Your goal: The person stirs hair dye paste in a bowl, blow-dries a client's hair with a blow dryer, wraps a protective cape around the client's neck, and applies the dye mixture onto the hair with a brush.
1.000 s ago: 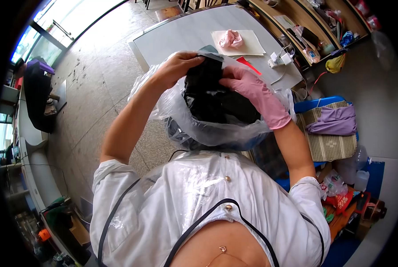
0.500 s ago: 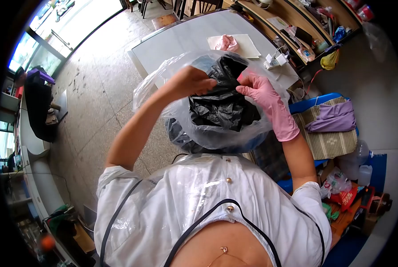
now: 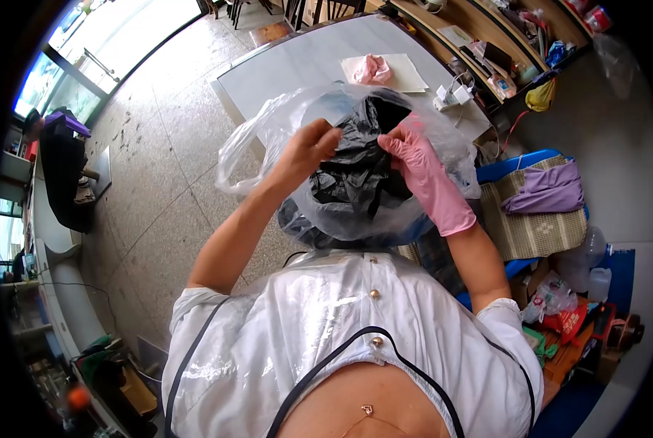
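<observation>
A black plastic bag [image 3: 359, 171] lies crumpled inside a larger clear plastic bag [image 3: 257, 131], close in front of my body. My left hand [image 3: 313, 144] is bare, its fingers pinched together at the black bag's left side. On the opposite side my right hand [image 3: 419, 157], in a pink glove, grips the black bag's edge between thumb and fingers. The black bag's opening shows as a dark hollow between the hands, near the top. Around both wrists the clear bag spreads loosely.
Beyond the bags stands a white table [image 3: 297, 69] bearing a crumpled pink glove [image 3: 372, 69] on white paper, plus white chargers [image 3: 454, 93]. Cluttered shelves [image 3: 480, 51] rise at back right. A blue chair [image 3: 520, 164] with a woven bag [image 3: 542, 226] is to my right.
Both hands have shifted slightly left, and my right hand has also come a little lower. The black bag has changed its folds between them.
</observation>
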{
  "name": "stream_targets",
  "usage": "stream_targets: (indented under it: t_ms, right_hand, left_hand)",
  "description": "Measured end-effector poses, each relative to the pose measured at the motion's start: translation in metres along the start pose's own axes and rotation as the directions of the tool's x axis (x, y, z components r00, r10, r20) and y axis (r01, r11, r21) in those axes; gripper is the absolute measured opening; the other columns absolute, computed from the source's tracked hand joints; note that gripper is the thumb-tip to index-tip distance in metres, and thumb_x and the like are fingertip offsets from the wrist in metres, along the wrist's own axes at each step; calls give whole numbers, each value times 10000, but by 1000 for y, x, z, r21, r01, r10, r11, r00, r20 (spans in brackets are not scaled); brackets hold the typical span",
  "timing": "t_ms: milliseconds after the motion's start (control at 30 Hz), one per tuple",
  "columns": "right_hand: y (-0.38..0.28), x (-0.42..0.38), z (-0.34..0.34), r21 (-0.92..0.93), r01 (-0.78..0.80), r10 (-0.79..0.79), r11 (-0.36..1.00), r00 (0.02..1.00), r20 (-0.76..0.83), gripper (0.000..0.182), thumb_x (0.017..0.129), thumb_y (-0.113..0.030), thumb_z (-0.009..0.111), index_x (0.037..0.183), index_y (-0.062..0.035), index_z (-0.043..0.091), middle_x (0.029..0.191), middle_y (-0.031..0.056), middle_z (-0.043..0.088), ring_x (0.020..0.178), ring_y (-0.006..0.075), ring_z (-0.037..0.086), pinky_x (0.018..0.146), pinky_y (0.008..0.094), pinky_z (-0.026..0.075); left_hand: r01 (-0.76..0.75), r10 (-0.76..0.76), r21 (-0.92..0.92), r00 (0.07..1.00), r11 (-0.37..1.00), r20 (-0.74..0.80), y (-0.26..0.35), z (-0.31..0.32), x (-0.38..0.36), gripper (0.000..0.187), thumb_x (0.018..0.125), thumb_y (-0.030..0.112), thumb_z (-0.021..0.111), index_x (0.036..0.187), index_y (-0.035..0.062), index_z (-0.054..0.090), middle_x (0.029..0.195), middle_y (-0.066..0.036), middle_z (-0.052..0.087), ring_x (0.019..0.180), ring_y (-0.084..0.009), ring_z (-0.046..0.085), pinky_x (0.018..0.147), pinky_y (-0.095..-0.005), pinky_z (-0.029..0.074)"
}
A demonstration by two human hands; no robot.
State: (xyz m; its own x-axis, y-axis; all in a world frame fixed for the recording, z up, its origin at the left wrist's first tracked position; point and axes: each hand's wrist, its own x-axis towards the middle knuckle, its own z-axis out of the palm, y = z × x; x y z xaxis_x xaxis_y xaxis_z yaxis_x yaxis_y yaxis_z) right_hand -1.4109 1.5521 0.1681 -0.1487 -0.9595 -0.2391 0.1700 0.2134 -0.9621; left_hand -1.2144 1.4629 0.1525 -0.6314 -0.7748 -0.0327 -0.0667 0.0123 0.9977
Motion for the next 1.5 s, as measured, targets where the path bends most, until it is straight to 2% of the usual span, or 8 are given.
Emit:
stream_targets:
  t_ms: [200, 400, 667, 767, 933, 1000, 1200, 1500]
  right_hand:
    - [12, 11, 14, 187, 78, -46, 979, 984, -171, 277, 761, -297, 714, 836, -105, 529, 727, -36, 549, 649, 65, 510, 581, 239, 426]
    - [-6, -11, 38, 139, 41, -21, 989, 989, -144, 249, 794, -237, 688, 893, -57, 548, 750, -20, 565, 698, 92, 547, 640, 205, 437]
    - [24, 14, -2, -127, 129, -147, 983, 979, -139, 162, 757, -90, 686, 839, -19, 566, 717, 12, 588, 668, 85, 528, 595, 233, 431]
    - [26, 12, -34, -913, -105, -152, 395, 972, -177, 280, 731, -94, 664, 963, 19, 553, 822, 97, 604, 737, 230, 577, 714, 306, 452]
    - [4, -16, 9, -889, 372, -675, 266, 730, 104, 397, 718, -213, 688, 1034, -17, 551, 1026, 139, 573, 955, 291, 558, 832, 353, 439]
    - [-7, -19, 37, -761, 645, -613, -73, 573, 544, 453, 709, -251, 685, 1078, -34, 537, 1039, 126, 570, 971, 274, 553, 847, 373, 434]
    - [83, 46, 32, -914, 366, -149, -172, 908, 392, 373, 756, -232, 617, 1090, -69, 581, 1085, 91, 556, 1119, 242, 465, 919, 434, 385]
    - [172, 72, 26, -791, 373, 178, -484, 928, 328, 386, 838, -208, 390, 1158, -36, 521, 1155, 137, 517, 1131, 267, 450, 983, 550, 263]
  left_hand:
    - [-315, 304, 589, 945, 744, 121, 13, 36, -38, 357, 747, 288, 685, 884, 3, 519, 814, -139, 558, 720, -302, 551, 645, -319, 449]
    - [48, -54, -173, 998, 984, -25, -1, 15, -27, 224, 857, 180, 575, 858, -43, 587, 662, -36, 554, 630, -108, 547, 555, -258, 442]
    - [-29, 10, -174, 994, 984, -112, -1, -24, -24, 136, 844, 177, 607, 799, 49, 610, 658, 32, 552, 595, -49, 487, 535, -189, 379]
    - [-89, 53, -454, 994, 887, -92, 16, -45, -29, 118, 868, 158, 560, 816, 56, 591, 714, 34, 532, 694, -43, 480, 637, -196, 378]
    - [-166, 93, -434, 978, 886, -185, 47, -20, -30, 110, 884, 130, 532, 820, 41, 531, 749, 51, 481, 679, -30, 403, 618, -195, 352]
    - [-224, 193, -286, 972, 932, -133, 50, -8, -26, 126, 895, 120, 511, 805, 34, 490, 712, 47, 429, 675, -26, 373, 606, -183, 333]
    - [-448, 361, -372, 889, 813, -282, 116, 5, -23, 139, 889, 97, 490, 978, 8, 551, 852, -48, 560, 814, -103, 522, 726, -221, 440]
    - [-821, 685, -394, 566, 413, -459, 223, -190, 16, 202, 855, 162, 482, 931, -21, 523, 890, -148, 588, 782, -248, 584, 698, -325, 473]
